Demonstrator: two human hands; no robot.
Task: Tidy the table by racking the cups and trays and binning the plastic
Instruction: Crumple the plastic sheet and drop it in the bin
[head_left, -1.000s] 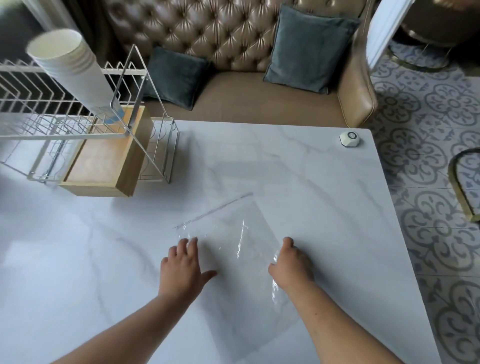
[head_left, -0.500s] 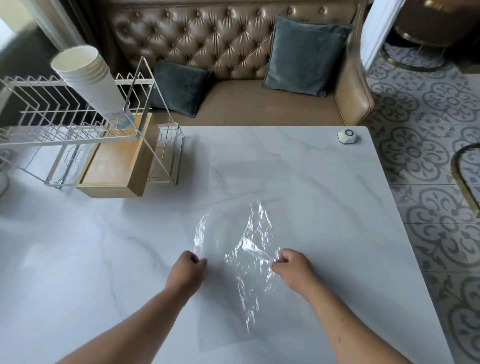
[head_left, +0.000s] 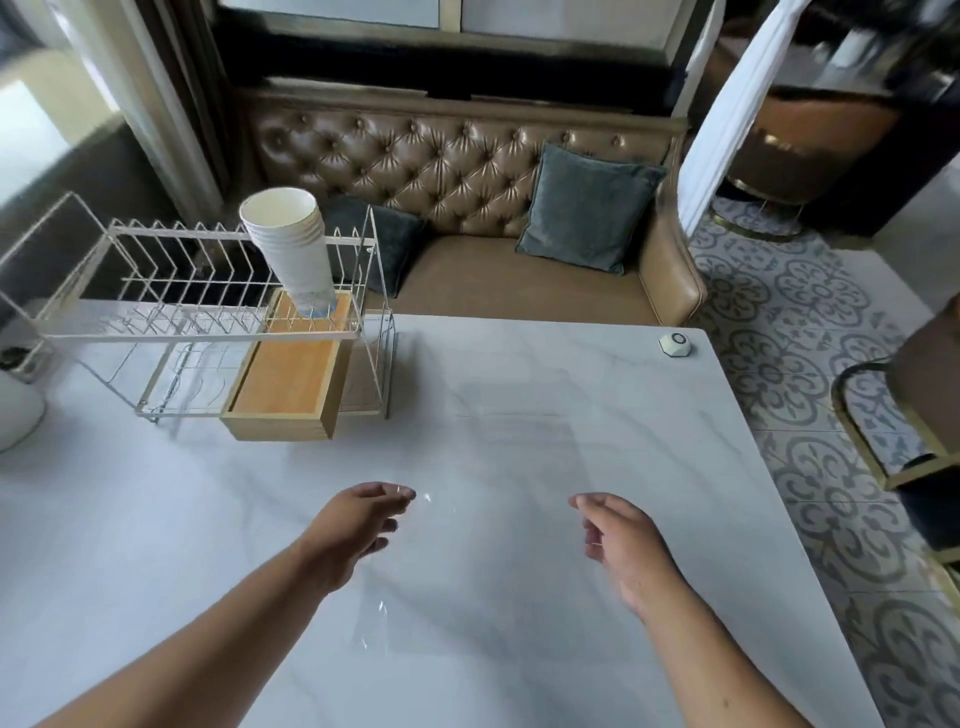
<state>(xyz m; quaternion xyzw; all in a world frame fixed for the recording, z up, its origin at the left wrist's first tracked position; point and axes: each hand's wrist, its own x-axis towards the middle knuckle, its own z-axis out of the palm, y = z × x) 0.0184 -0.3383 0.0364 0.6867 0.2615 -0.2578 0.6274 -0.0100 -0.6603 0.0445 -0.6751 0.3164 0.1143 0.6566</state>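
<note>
A clear plastic sheet (head_left: 493, 571) hangs nearly invisible above the white marble table (head_left: 156, 519), stretched between my two hands. My left hand (head_left: 358, 525) pinches its upper left corner and my right hand (head_left: 618, 540) pinches its upper right corner. The sheet's lower left edge glints near the table. A stack of white paper cups (head_left: 291, 244) stands tilted in the white wire rack (head_left: 171, 291) at the back left. A wooden tray (head_left: 291, 384) lies in the rack's right end under the cups.
A small white hexagonal button (head_left: 675, 344) sits at the table's far right corner. A brown tufted sofa (head_left: 467, 171) with grey cushions lies behind the table. A gold-framed chair (head_left: 883, 415) stands on the right, and a white rounded object (head_left: 15, 415) at the left edge.
The plastic lay flat under my palms, then I gathered it at two points; now it is lifted off the table and pulled taut as my hands moved apart. The view has tilted up.
</note>
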